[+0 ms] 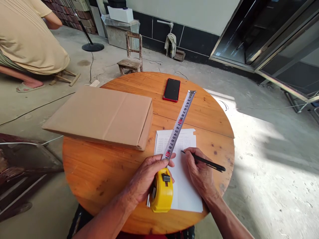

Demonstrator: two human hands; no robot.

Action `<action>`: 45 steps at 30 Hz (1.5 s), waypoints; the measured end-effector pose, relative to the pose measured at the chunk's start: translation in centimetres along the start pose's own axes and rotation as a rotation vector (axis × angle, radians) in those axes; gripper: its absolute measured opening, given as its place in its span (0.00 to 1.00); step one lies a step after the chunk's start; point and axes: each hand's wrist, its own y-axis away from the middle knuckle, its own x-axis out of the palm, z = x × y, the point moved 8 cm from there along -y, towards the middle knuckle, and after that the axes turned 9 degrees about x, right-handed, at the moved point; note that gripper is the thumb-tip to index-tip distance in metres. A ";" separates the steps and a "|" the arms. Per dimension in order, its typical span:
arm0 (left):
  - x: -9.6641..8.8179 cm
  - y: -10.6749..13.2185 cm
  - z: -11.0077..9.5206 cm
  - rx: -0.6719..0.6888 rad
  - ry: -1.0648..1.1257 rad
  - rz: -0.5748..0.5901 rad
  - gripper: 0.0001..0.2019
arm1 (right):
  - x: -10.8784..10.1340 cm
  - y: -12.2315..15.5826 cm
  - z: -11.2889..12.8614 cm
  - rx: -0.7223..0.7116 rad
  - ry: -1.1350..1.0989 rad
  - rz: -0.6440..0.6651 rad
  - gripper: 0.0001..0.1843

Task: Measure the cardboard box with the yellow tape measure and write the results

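On the round table (84,179), taking its far edge as twelve o'clock in the head view, the yellow tape (161,196) lies between five and six, in the left hand (144,176). That hand closes around the case from its left side, thumb and fingers meeting about the blade (176,127) just beyond the mouth, probably to steady the drawn length. The blade slants over the paper (185,196) toward one o'clock, figures uppermost, which seems to suit reading from the seat; whether it rests on anything along its way I cannot tell. The right hand (199,169), at about four, pinches a black pen (211,164) near its point, fingers closed on it as for writing, likely for fine control. The point is just beside the faint rows on the paper, touching or not being unclear. The paper sits near both hands, presumably to suit the pen. At ten the box (99,116) lies flat, its outer corner jutting past the rim, perhaps to keep it beside the paper. The phone (171,89) rests face up near one. Beyond the rim, the chair (131,59) stands toward twelve and a seated person (32,39) toward ten.
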 end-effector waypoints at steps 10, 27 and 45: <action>0.0 0.0 0.0 -0.016 -0.007 -0.019 0.09 | -0.1 0.1 0.2 -0.010 0.001 0.013 0.08; -0.1 -0.1 0.1 -0.015 0.008 -0.020 0.09 | -0.8 0.0 -0.6 0.062 -0.099 -0.035 0.08; -0.1 -0.1 0.0 -0.013 0.024 -0.028 0.10 | -0.6 -0.1 -0.2 0.028 -0.054 -0.028 0.09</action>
